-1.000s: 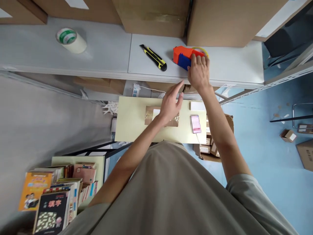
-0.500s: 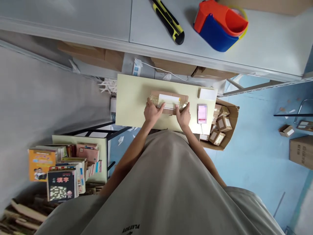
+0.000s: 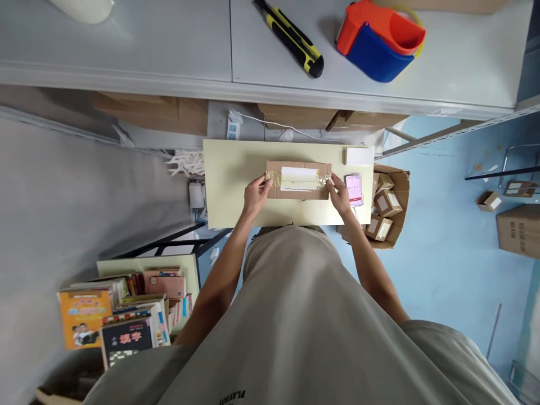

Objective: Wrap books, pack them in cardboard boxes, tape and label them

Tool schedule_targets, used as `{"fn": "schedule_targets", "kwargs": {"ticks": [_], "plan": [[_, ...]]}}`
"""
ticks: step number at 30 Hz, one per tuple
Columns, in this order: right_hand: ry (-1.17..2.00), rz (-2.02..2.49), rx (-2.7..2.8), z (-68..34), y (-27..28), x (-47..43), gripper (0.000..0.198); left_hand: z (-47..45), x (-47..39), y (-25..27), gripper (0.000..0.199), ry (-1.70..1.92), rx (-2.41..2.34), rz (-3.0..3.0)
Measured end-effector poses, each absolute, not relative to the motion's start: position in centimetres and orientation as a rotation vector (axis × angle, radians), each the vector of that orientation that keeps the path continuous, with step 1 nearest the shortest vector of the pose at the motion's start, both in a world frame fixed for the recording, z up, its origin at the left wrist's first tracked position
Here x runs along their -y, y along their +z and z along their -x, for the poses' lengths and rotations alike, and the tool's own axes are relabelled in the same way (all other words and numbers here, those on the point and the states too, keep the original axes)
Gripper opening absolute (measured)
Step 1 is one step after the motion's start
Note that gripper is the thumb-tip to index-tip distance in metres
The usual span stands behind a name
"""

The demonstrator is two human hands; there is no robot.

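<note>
A flat brown cardboard parcel [image 3: 276,192] lies in front of me over the pale yellow table [image 3: 228,191]. Clear tape wraps both its ends, and a white label [image 3: 299,175] is stuck along its middle. My left hand [image 3: 256,196] grips the parcel's left end, thumb on top and fingers at the edge. At the opposite end my right hand [image 3: 338,194] pinches the taped edge in the same way. The undersides of the fingers are hidden, and I cannot tell whether the parcel rests on the table or is slightly raised.
Right of the parcel lie a lit phone [image 3: 353,190] and a white box [image 3: 359,156]. A carton [image 3: 399,222] of small parcels stands beyond. On the grey shelf [image 3: 169,45] sit a utility knife [image 3: 293,40] and a tape dispenser [image 3: 377,42]. Books [image 3: 126,304] are stacked lower left.
My hands have moved apart, from thumbs on the label to the parcel's two ends. The parcel now appears flatter toward me and slightly further right. The view has shifted a little.
</note>
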State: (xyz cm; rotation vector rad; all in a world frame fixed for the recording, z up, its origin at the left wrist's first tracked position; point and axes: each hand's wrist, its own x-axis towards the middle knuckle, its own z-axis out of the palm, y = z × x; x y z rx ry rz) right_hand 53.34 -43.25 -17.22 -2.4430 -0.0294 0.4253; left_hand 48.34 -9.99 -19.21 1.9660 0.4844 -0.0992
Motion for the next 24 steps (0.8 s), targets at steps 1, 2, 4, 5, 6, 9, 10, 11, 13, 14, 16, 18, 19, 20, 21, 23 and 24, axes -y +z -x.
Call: {"fn": "schedule_targets", "kwargs": {"ticks": [1,2,4,5,6,9,10,11,13,14,16,18,19,20,21,23,24], "plan": [[0.354,2.392,-0.002,-53.0,-17.8,43.8,0.075,-48.0,9.8,-19.4,0.035,-0.07,-0.481,-1.965],[0.288,2.33,-0.031,-52.5,-18.4,44.2,0.074,-47.7,9.7,-19.6,0.028,-0.043,-0.477,-1.964],[0.215,2.199,-0.082,-51.4,-19.6,44.9,0.074,-47.0,9.7,-20.4,0.028,-0.032,-0.47,-1.943],[0.213,2.147,-0.106,-50.7,-20.1,45.0,0.075,-46.6,9.9,-20.8,0.031,-0.054,-0.473,-1.916],[0.231,2.112,-0.127,-50.0,-20.7,45.0,0.076,-46.1,10.1,-21.3,0.033,-0.089,-0.483,-1.883],[0.315,2.078,-0.192,-47.6,-22.1,44.6,0.08,-44.4,10.6,-22.9,0.034,-0.233,-0.533,-1.818],[0.343,2.069,-0.216,-46.9,-22.5,44.5,0.083,-43.8,10.6,-23.3,0.035,-0.282,-0.541,-1.809],[0.369,2.058,-0.243,-46.1,-22.8,44.4,0.086,-43.1,10.6,-23.8,0.036,-0.325,-0.546,-1.803],[0.395,2.041,-0.305,-44.9,-23.1,44.6,0.093,-42.0,10.3,-24.5,0.037,-0.371,-0.567,-1.806],[0.392,2.04,-0.335,-44.5,-23.1,44.9,0.096,-41.6,10.0,-24.8,0.037,-0.36,-0.587,-1.82],[0.349,2.057,-0.386,-44.1,-22.9,45.9,0.097,-41.4,9.5,-25.2,0.035,-0.257,-0.628,-1.874],[0.285,2.077,-0.416,-44.3,-22.6,47.4,0.094,-41.8,9.0,-25.1,0.035,-0.085,-0.619,-1.939],[0.256,2.085,-0.422,-44.7,-22.4,48.3,0.093,-42.2,9.0,-24.9,0.035,0.005,-0.587,-1.968],[0.229,2.093,-0.422,-45.3,-22.4,49.2,0.092,-42.7,9.1,-24.5,0.035,0.086,-0.545,-1.991],[0.206,2.101,-0.419,-46.0,-22.3,50.1,0.091,-43.3,9.4,-24.0,0.036,0.153,-0.501,-2.007],[0.172,2.112,-0.4,-47.7,-22.5,51.8,0.09,-44.4,10.6,-22.7,0.038,0.237,-0.424,-2.016],[0.163,2.111,-0.389,-48.7,-22.7,52.7,0.088,-45.0,11.6,-22.1,0.04,0.256,-0.399,-2.011]]}}
